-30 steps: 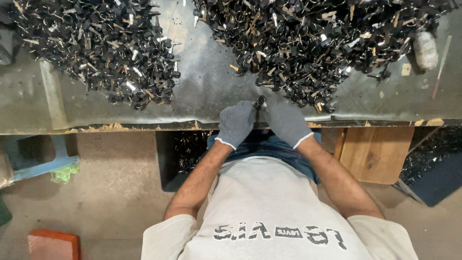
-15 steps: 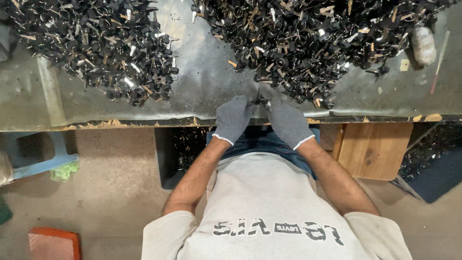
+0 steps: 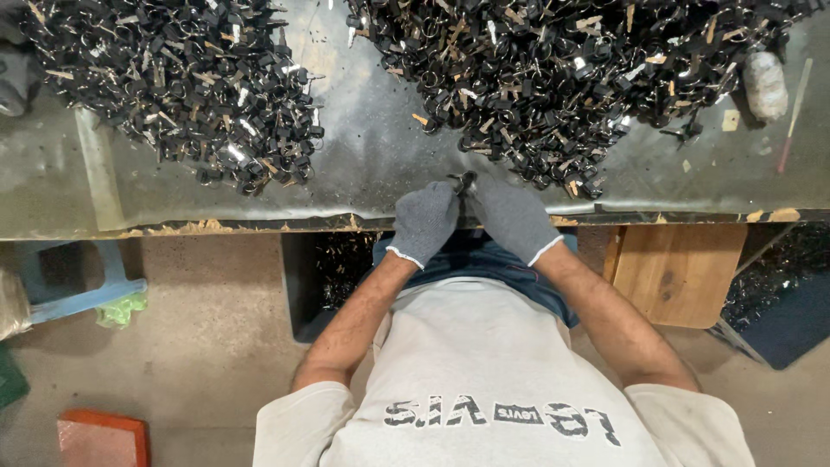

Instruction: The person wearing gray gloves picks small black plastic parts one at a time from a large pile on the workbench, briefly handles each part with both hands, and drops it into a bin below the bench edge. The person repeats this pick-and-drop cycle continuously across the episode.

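Small dark metal part [image 3: 464, 181] pinched between the fingertips of both gloved hands, at the near edge of the metal-topped workbench [image 3: 363, 164], just short of the big pile; shape of the part too small to tell; left hand [image 3: 425, 220] in a grey knit glove, curled, fingers closed on the part from the left; right hand [image 3: 512, 216] in a matching glove, closed on it from the right, the two hands touching at the fingertips; right-hand pile of black parts [image 3: 562, 78] just beyond the hands, spread across the far right of the bench; left-hand pile of black parts [image 3: 181, 86] well apart, far left, with a bare strip of bench between the two; pale oblong object [image 3: 765, 85] at the far right by the pile; below the bench edge, dark bin [image 3: 324, 277] near the left forearm, wooden board [image 3: 679, 272] on the right, blue stool [image 3: 65, 281] and orange-red block [image 3: 102, 439] on the floor to the left.
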A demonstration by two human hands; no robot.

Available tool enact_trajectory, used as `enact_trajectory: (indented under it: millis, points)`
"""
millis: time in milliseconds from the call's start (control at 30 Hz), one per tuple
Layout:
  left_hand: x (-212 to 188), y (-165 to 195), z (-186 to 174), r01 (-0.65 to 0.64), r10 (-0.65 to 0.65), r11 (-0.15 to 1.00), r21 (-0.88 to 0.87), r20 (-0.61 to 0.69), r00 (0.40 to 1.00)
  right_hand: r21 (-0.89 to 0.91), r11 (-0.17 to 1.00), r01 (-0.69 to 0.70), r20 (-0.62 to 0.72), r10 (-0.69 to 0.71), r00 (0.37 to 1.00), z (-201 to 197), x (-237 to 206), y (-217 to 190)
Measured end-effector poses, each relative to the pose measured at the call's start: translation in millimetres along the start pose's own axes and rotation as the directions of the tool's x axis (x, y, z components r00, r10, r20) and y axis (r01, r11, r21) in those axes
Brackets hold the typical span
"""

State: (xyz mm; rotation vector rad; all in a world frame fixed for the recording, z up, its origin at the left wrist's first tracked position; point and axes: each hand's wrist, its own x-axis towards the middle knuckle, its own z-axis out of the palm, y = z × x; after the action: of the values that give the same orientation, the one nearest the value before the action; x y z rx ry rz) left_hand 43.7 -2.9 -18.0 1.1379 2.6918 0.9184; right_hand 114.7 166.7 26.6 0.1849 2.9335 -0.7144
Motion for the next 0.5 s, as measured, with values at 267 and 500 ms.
enact_trajectory:
  millis: [267, 500]
  points:
    - [-0.6, -2.7, -2.4, 0.01, -0.01, 1.0, 0.016, 0.025, 1.0, -0.043, 0.983, 0.177, -0.242, -0.183, 0.953, -2.3, -0.4, -11.4]
    - [-1.2, -1.2, -8.3, 0.029, -0.029, 0.999, 0.031, 0.004, 1.0, 0.062, 0.982, -0.179, 0.046, 0.176, 0.983, 6.9, -2.3, -3.9]
